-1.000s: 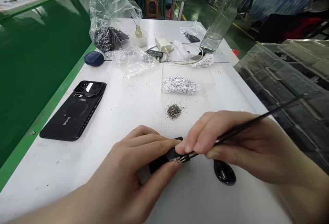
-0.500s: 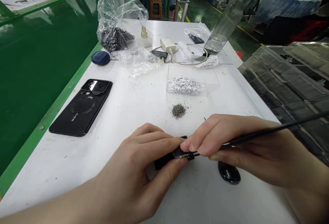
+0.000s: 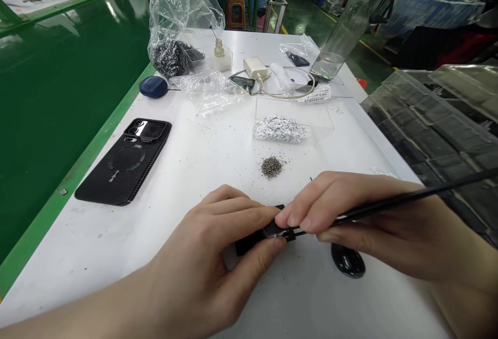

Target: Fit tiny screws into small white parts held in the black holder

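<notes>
My left hand (image 3: 218, 245) is closed, with thumb and forefinger pinching a small black part (image 3: 274, 229) over a flat black block (image 3: 246, 244) on the table. My right hand (image 3: 358, 209) grips long, thin black tweezers (image 3: 412, 201); their tips reach the small part. The right fingertips also touch that part's upper edge. Below the right hand lies a glossy black rounded object (image 3: 348, 260), partly covered by the hand. Just beyond the hands sits a pile of tiny metal screws (image 3: 271, 167). Fine detail on the pinched part is too small to make out.
A clear tray (image 3: 322, 121) holds white bits. A black phone (image 3: 122, 163) lies left, near a blue-handled tool (image 3: 153, 86). Farther back are a plastic bag (image 3: 182, 7), a charger (image 3: 254, 68) and a water bottle (image 3: 342, 33). Clear compartment boxes (image 3: 439, 116) stand right.
The view has shifted very slightly. Both hands keep their grips, and the tweezer tips and small part have barely moved.
</notes>
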Available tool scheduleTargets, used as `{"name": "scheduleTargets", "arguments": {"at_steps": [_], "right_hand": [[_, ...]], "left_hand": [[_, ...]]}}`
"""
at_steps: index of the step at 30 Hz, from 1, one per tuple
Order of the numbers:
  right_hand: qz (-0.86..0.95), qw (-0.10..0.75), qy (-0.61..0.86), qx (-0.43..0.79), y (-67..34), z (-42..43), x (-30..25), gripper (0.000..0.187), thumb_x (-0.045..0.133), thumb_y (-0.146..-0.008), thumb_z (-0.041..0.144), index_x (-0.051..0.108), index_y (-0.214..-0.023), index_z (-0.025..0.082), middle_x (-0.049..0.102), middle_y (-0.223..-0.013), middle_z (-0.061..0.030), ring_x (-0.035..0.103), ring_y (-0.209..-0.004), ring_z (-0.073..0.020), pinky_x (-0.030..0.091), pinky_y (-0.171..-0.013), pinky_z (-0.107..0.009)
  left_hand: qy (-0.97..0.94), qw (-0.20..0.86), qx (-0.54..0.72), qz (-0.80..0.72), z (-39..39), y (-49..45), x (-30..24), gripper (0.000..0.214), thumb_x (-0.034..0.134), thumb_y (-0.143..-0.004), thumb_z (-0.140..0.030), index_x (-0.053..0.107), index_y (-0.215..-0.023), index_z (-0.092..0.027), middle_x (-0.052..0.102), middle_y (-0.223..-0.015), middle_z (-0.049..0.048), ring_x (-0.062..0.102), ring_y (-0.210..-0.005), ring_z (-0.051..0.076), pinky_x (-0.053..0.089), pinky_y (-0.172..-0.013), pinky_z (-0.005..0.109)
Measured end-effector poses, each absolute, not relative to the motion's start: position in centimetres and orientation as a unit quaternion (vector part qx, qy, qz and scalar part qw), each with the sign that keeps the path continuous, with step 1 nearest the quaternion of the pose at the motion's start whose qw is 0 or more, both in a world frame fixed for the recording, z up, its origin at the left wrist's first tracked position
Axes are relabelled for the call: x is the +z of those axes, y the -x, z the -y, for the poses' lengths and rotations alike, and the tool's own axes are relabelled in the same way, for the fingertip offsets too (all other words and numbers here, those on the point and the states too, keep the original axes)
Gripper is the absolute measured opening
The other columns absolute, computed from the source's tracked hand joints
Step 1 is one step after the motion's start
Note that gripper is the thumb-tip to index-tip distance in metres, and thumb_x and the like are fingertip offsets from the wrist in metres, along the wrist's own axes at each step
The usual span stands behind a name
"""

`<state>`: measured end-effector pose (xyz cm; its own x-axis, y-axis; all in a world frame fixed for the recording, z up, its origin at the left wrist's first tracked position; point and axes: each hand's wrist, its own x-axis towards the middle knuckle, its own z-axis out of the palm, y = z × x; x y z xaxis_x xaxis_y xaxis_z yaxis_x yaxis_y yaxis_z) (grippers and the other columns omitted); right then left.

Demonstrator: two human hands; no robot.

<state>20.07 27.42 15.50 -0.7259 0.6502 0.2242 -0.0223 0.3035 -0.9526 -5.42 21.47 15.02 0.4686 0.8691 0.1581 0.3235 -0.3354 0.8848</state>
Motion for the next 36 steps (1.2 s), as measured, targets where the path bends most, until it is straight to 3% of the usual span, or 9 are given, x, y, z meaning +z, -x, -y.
{"name": "scheduleTargets", "arguments": {"at_steps": [5,12,36], "right_hand": [[0.734,0.314,0.204,0.567,-20.20,-27.42,15.23,0.018,0.074,-0.105,0.014,0.083,-0.116,0.026,0.084,-0.113,-0.0082,0.083,-0.110,-0.0236,0.070,-0.099,-0.037],[0.746,0.319,0.199,0.550,-19.84,-27.51,15.55,0.013,0.078,-0.104,0.016,0.084,-0.111,0.024,0.087,-0.108,-0.0087,0.084,-0.107,-0.0210,0.069,-0.098,-0.030],[0.741,0.327,0.204,0.550,-19.77,-27.59,15.43,0.013,0.079,-0.103,0.017,0.086,-0.111,0.025,0.088,-0.107,-0.0092,0.086,-0.104,-0.0231,0.072,-0.095,-0.034]], "left_hand": [[-0.747,0.415,0.343,-0.390,-21.62,5.29,14.69,0.028,0.065,-0.105,-0.010,0.083,-0.121,-0.025,0.082,-0.101,0.0001,0.072,-0.093,0.018,0.058,-0.093,0.030],[-0.747,0.414,0.339,-0.394,-21.58,5.35,14.84,0.028,0.065,-0.105,-0.011,0.083,-0.121,-0.026,0.082,-0.102,0.0012,0.073,-0.095,0.019,0.059,-0.093,0.032],[-0.750,0.413,0.338,-0.392,-21.52,5.42,14.74,0.027,0.064,-0.106,-0.012,0.082,-0.121,-0.025,0.081,-0.100,0.0009,0.071,-0.094,0.019,0.058,-0.092,0.032]]}}
